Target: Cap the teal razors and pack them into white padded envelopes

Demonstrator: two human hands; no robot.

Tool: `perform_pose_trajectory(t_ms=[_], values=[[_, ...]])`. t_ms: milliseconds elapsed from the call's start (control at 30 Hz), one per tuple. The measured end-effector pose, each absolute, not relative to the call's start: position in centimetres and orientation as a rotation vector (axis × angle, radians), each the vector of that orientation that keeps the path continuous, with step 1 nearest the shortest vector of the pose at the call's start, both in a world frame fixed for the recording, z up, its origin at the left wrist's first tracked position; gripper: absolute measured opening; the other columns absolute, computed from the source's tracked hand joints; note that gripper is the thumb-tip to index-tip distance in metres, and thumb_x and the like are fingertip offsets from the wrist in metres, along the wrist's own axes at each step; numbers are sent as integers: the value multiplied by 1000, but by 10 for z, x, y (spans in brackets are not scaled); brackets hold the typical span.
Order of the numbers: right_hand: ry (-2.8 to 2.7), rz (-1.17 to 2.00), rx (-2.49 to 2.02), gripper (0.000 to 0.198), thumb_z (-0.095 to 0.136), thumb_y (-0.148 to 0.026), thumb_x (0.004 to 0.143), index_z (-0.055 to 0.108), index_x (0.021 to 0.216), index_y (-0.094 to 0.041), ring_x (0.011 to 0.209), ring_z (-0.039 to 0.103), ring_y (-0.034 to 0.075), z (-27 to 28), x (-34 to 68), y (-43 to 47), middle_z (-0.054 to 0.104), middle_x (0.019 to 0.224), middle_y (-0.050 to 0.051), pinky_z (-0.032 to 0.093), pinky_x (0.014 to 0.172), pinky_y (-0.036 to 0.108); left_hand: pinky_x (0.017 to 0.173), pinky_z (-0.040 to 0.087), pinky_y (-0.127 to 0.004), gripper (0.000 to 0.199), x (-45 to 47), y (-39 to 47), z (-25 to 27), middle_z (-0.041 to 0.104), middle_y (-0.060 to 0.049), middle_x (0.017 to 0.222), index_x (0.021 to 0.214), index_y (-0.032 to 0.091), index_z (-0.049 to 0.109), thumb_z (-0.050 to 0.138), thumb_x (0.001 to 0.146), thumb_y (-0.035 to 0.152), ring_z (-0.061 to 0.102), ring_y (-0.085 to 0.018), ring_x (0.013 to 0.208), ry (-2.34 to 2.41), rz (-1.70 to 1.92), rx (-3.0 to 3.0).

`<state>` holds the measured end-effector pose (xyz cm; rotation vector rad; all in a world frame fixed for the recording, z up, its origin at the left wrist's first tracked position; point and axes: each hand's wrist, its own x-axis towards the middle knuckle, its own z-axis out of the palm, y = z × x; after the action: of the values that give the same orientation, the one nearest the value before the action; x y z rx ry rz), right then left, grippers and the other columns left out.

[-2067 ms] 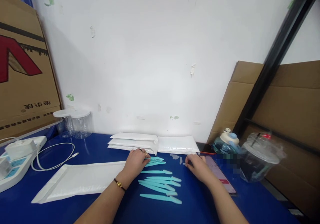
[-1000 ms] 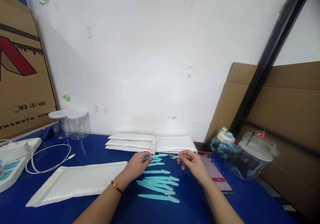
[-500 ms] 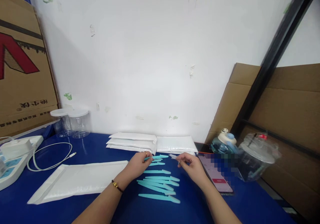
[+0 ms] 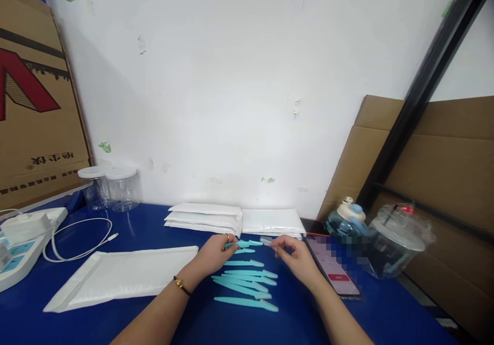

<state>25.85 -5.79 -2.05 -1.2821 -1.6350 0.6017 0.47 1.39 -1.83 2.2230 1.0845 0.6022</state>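
My left hand (image 4: 216, 253) is closed on a turquoise eyebrow razor (image 4: 250, 243), pinched by its handle with the blade end pointing right. Facing that tip, my right hand (image 4: 296, 258) pinches a small clear cap (image 4: 266, 240) between thumb and fingers. The cap is at the razor's end; I cannot tell whether they touch. Below my hands, several more turquoise eyebrow razors (image 4: 247, 302) lie roughly side by side on the blue table, a few of them overlapping. Another razor (image 4: 247, 251) lies just under the held one, partly covered by my left hand.
A white padded mailer (image 4: 131, 275) lies at left, and more mailers (image 4: 204, 217) are stacked by the wall. A phone (image 4: 334, 268), a teal jar (image 4: 345, 219) and a bagged cup (image 4: 397, 242) stand right. Clear jars (image 4: 122, 191), a cable (image 4: 83, 260) and a power strip (image 4: 34, 250) are left.
The held razor has shifted slightly right, its tip now close to the clear cap. The cap has turned to lie more in line with the razor. The other razors have not moved.
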Motion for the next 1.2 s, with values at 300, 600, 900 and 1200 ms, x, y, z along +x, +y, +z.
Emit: perform_pose_trajectory(t_ms=[300,600,900,1200], values=[[-1681,658,-1240,15,56,-29,81,67,81,-19,65,59,15,-25,251,-57,66,76,3,47,61,26,53,27,-20,33,7,10,-18,48,4,62,82,17,61,43,83,45,38,-10,57,1051,574,2204],[-1816,508,-1361,13,52,-24,79,63,86,-20,76,57,17,-17,272,-57,65,95,5,44,69,28,61,35,-21,30,9,3,-15,63,1,78,83,22,68,49,80,45,55,-14,71,996,392,2327],[-2005,49,-1894,24,46,-17,80,65,92,-26,96,57,20,-29,281,-43,62,98,3,37,81,32,79,36,-30,18,4,12,-17,63,-2,98,92,25,65,57,77,31,55,-20,98,1442,416,2557],[-1969,268,-1931,6,58,-26,76,61,75,-21,88,57,20,-32,285,-45,60,89,3,39,74,29,76,34,-28,7,3,16,-22,65,-1,88,77,24,65,60,75,28,56,-19,93,1412,391,2531]])
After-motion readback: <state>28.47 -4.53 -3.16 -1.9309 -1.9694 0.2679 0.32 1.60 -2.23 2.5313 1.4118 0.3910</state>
